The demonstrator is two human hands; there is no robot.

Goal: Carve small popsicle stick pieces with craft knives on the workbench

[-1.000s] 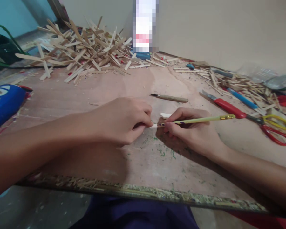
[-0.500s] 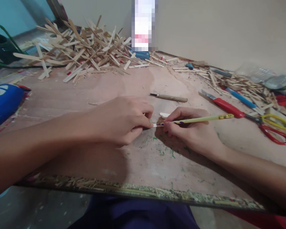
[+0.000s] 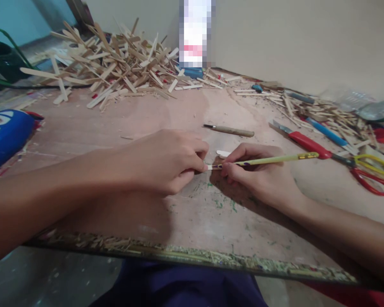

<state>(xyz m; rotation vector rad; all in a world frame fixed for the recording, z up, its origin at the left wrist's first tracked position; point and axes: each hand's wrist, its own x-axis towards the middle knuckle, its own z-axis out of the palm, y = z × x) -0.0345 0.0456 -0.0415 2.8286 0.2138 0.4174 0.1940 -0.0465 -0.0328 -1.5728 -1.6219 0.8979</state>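
At the far left, has a dark green container (image 3: 1, 64) and, nearer, a glossy blue object (image 3: 9, 134) with white markings, cut off by the edge of view. Toward the back of the table (image 3: 141, 115), carries a large loose heap of wooden craft sticks (image 3: 115, 64), jutting out in many directions. In front of that, reaches in with the left hand (image 3: 174, 160), palm down, fingers curled, thumb and forefinger closed on the left end of a short pale craft stick (image 3: 210, 167), showing only between the two hands. Farther back, shows a wood-handled carving tool (image 3: 233, 130), dark tip to the left, then a second pale craft stick (image 3: 223, 153), partly hidden by the right hand (image 3: 259, 168). Grips a yellow pencil (image 3: 275, 160) there, fingers clamped near the point, aimed left at the short pale craft stick; cannot tell if touching. Farther right, has a red-handled tool (image 3: 310, 145), a blue tool (image 3: 328, 131), a second heap of thin wooden sticks (image 3: 336, 118), scissors (image 3: 373, 164) with one yellow and one red loop, and a clear plastic bottle (image 3: 376, 111).
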